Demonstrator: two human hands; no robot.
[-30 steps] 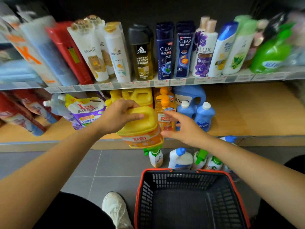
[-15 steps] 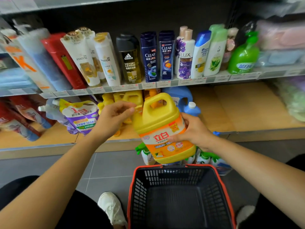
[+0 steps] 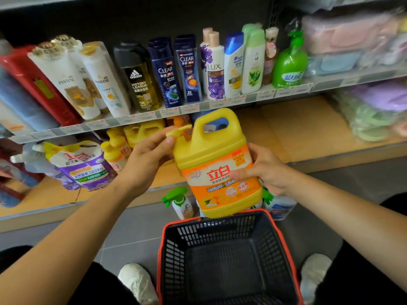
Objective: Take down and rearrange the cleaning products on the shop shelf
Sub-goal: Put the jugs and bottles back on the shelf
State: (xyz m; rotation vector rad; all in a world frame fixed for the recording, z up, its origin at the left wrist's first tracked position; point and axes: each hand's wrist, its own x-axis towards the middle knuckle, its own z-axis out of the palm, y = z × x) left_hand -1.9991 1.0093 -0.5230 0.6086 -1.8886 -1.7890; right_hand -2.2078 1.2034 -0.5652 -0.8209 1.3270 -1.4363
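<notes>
Yellow plastic detergent jug (image 3: 217,166), near upright, directly above red-rimmed black basket's (image 3: 220,232) far wall — right grip (image 3: 262,170) clasping its side, left grip (image 3: 149,159) pinching its cap.

arms: bare, no sleeves | legs: black trousers (image 3: 105,287) | feet: white shoes (image 3: 137,282)

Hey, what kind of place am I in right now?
Most likely a shop's toiletries and cleaning aisle: branded shampoo bottles line a shelf edged with price strips. A red-rimmed shopping basket sits on the floor, with a yellow detergent jug held at its far edge.
</notes>
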